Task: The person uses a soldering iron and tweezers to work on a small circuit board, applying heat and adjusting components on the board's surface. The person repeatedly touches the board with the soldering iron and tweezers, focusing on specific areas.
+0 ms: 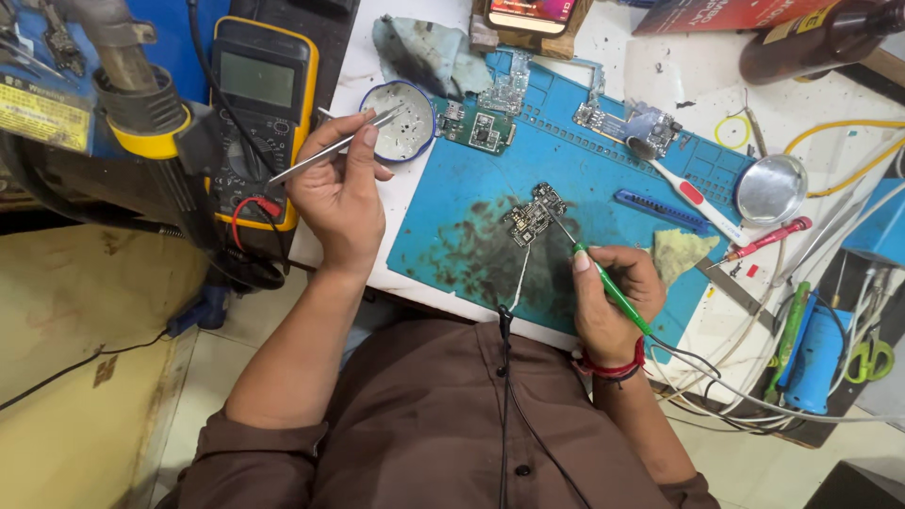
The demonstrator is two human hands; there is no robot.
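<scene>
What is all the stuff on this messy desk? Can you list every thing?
Circuit board: one, dark, middle of mat.
Mat: one, blue, stained, on table.
Other boards: about three, green and silver, top of mat.
Soldering iron: one, green, right hand, tip at circuit board.
Tweezers: one, silver, left hand.
Tin: one, round, white inside, top of mat.
Multimeter: one, yellow and black, left.
Hot air gun: one, grey and yellow, far left.
Toothbrush: one, white and red, right of mat.
Bottle: one, brown, top right.
Metal dish: one, silver, right.
Scissors: one, green handles, far right.
Left hand: one, raised.
Right hand: one, on mat.
</scene>
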